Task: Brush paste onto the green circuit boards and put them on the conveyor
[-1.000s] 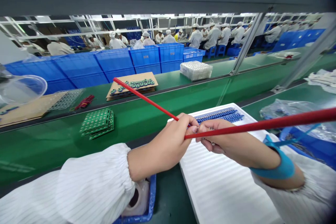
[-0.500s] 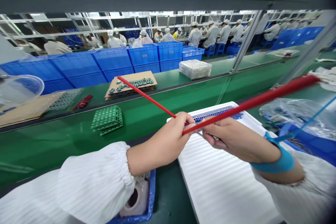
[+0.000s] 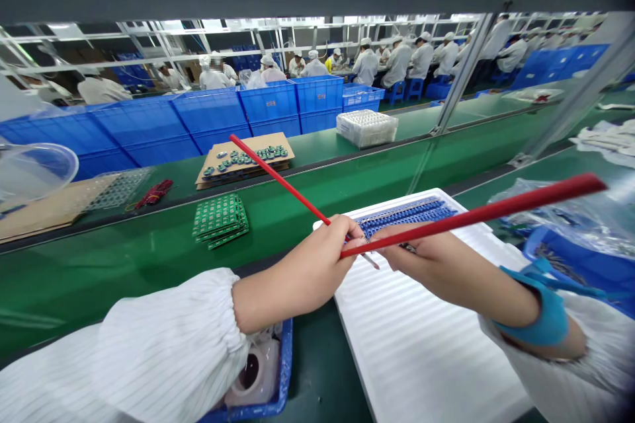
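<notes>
My left hand (image 3: 317, 264) is closed in a pinch near the centre, above the white foam tray (image 3: 417, 344). From its fingers a slim red rod (image 3: 278, 177) points up and left; a thin pointed tip shows below the fingertips. A longer red rod (image 3: 476, 213) starts at the same fingers and runs up to the right, passing in front of my right hand (image 3: 431, 256). The fingers of that hand are curled, with a small metallic bit showing; what they hold is mostly hidden. Rows of blue parts (image 3: 411, 213) lie on the tray just behind both hands.
Stacked green circuit boards (image 3: 221, 219) are on the green conveyor at left. Round boards on cardboard (image 3: 251, 158), red wires (image 3: 155, 193) and a clear-wrapped white stack (image 3: 367, 129) line the far ledge. Blue bins stand below left (image 3: 285, 370) and right (image 3: 595, 271). Co-workers sit beyond.
The right hand has turned, its fingers now more hidden behind the red rod. The long rod's far end has dipped. The green boards have shifted right along the conveyor.
</notes>
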Demonstrator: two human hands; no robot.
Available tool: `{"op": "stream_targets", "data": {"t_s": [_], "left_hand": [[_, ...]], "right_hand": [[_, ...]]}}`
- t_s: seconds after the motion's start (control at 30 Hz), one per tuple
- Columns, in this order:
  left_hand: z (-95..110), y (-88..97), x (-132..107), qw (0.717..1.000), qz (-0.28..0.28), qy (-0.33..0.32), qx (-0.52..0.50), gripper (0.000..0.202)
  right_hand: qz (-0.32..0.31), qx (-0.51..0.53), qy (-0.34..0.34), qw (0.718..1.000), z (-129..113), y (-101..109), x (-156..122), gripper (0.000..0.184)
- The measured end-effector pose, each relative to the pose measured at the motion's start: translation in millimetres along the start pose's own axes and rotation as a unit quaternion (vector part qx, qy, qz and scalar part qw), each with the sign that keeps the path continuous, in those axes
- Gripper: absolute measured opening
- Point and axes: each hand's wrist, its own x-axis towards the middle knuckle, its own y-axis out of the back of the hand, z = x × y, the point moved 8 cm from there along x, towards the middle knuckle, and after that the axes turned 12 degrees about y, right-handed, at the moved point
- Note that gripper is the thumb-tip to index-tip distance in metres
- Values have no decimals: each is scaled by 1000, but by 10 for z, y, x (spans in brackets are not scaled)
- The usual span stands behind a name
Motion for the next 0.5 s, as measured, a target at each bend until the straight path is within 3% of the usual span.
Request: {"op": "stream_targets", "data": {"t_s": [0.1, 0.23, 0.4, 0.5], "left_hand": [[-11, -21, -7, 1000, -13, 0, -1, 9], [13, -28, -25, 1000, -14, -23, -15, 8], [-10, -1, -11, 1000, 3, -16, -21, 17], [-50, 76, -2, 999, 16, -1, -32, 23]], "right_hand": [[-9, -75, 39, 996, -112, -6, 13, 26], [-7, -125, 41, 991, -113, -65, -9, 24], [80, -126, 43, 988, -87, 95, -46, 23], [94, -124, 18, 988, 41, 183, -30, 18]]}}
